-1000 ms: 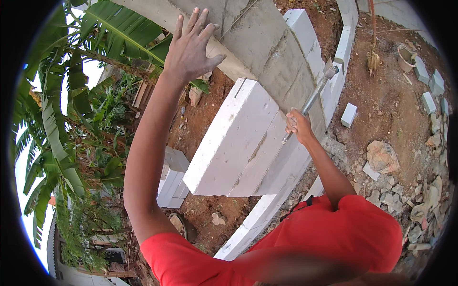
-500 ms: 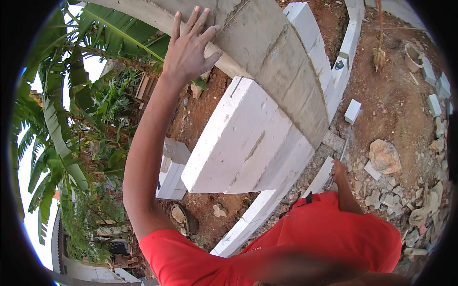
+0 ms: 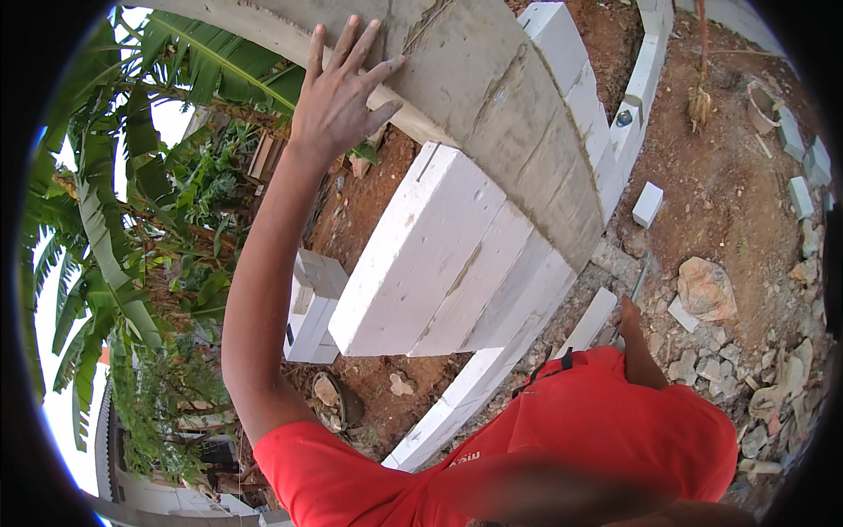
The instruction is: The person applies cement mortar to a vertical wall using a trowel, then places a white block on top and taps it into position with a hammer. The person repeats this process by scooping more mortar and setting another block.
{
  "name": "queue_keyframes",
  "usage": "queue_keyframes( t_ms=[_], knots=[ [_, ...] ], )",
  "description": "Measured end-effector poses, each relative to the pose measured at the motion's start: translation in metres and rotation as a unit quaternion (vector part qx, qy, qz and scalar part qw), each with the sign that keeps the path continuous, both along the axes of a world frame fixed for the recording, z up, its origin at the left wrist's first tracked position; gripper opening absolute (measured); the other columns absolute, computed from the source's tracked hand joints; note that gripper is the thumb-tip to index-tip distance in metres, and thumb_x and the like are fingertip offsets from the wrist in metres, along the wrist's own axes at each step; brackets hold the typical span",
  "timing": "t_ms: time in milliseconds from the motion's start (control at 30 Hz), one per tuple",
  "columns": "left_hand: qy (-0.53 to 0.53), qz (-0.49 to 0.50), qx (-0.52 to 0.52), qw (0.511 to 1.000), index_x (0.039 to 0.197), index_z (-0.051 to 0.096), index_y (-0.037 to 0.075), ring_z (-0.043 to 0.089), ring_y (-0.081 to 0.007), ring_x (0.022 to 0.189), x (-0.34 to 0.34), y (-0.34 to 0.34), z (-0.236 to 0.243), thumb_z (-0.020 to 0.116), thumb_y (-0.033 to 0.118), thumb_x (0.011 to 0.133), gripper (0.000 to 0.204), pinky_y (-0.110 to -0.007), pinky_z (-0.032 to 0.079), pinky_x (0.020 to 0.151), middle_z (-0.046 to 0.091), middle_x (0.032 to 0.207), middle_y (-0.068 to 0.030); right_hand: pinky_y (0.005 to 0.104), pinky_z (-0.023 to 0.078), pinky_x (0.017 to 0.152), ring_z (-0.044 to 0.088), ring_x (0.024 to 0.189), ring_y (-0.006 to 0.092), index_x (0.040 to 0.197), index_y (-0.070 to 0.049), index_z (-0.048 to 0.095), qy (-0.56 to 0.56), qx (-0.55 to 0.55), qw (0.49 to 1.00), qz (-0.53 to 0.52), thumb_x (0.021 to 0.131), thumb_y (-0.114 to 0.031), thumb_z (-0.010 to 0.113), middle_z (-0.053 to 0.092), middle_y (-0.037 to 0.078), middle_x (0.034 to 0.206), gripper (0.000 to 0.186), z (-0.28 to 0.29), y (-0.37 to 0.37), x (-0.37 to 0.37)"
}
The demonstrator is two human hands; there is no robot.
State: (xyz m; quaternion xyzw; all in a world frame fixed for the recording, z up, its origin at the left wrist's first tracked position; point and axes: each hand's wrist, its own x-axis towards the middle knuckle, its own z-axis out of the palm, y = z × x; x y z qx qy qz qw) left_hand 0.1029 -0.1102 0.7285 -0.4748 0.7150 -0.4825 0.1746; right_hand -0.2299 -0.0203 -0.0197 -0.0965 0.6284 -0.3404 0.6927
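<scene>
My left hand (image 3: 338, 101) lies flat on the edge of a grey concrete column (image 3: 527, 114), its fingers spread and dusty. Just below the fingers, a stack of white lightweight blocks (image 3: 430, 255) butts against the column, with thin mortar joints between the courses. Down by my right side, my right hand (image 3: 629, 314) is closed round a long thin metal tool (image 3: 644, 274). Its far end points at the rubble near the column's foot, and the rest of it is partly hidden by my hand and red shirt.
White blocks (image 3: 575, 75) continue beyond the column. A loose block (image 3: 648, 205) lies on the soil near a large rock (image 3: 707, 290) and broken rubble. A bucket (image 3: 762, 107) stands at the far right, and a round container (image 3: 341, 400) sits below the wall. Banana leaves (image 3: 219, 61) hang at left.
My right hand and the metal tool have shifted slightly, turning so less of the fingers shows. My left hand stays on the column while the view moves a little.
</scene>
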Motion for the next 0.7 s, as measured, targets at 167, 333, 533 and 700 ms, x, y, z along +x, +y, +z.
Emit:
queue_keyframes(
  t_ms=[167,333,533,700],
  knots=[
    [-0.005,0.012,0.002,1.0,0.147,0.058,0.04,0.017,-0.0206,0.161,-0.002,-0.002,0.001,0.062,0.063,0.093,0.059,-0.051,-0.002,0.133,0.033,0.17,-0.0021,0.0395,0.039,0.036,0.046,0.039,0.0209,0.09,-0.005,0.062,-0.007,0.0,1.0,-0.002,0.09,-0.035,0.065,0.048,0.006,0.06,0.03,-0.004,-0.001,-0.004],
    [0.01,-0.012,0.004,1.0,0.149,0.056,0.038,0.018,-0.02,0.16,-0.003,-0.004,0.002,0.065,0.062,0.091,0.063,-0.051,-0.002,0.133,0.033,0.169,-0.0018,0.0396,0.039,0.037,0.049,0.043,0.0206,0.093,-0.002,0.059,0.06,-0.005,0.998,0.021,0.093,-0.039,0.066,0.052,0.007,0.064,0.038,0.016,-0.012,-0.006],
    [0.036,-0.009,0.005,0.999,0.147,0.057,0.032,0.02,-0.0207,0.16,-0.001,0.001,0.003,0.073,0.054,0.086,0.067,-0.051,0.002,0.133,0.036,0.168,-0.0033,0.0397,0.044,0.042,0.053,0.047,0.0206,0.116,0.005,0.058,0.181,-0.146,0.971,0.053,0.098,-0.052,0.065,0.056,0.009,0.068,0.06,0.103,-0.053,0.019],
    [0.028,0.033,0.018,0.999,0.121,0.061,0.011,0.022,-0.0216,0.159,-0.01,0.007,0.016,0.062,0.001,0.073,0.049,-0.049,0.007,0.135,0.039,0.166,-0.0046,0.0315,0.038,0.042,0.045,0.046,0.0144,0.106,-0.003,0.058,0.07,-0.325,0.943,-0.021,0.102,-0.061,0.056,0.052,0.002,0.066,0.058,0.293,-0.091,0.045]
  ],
)
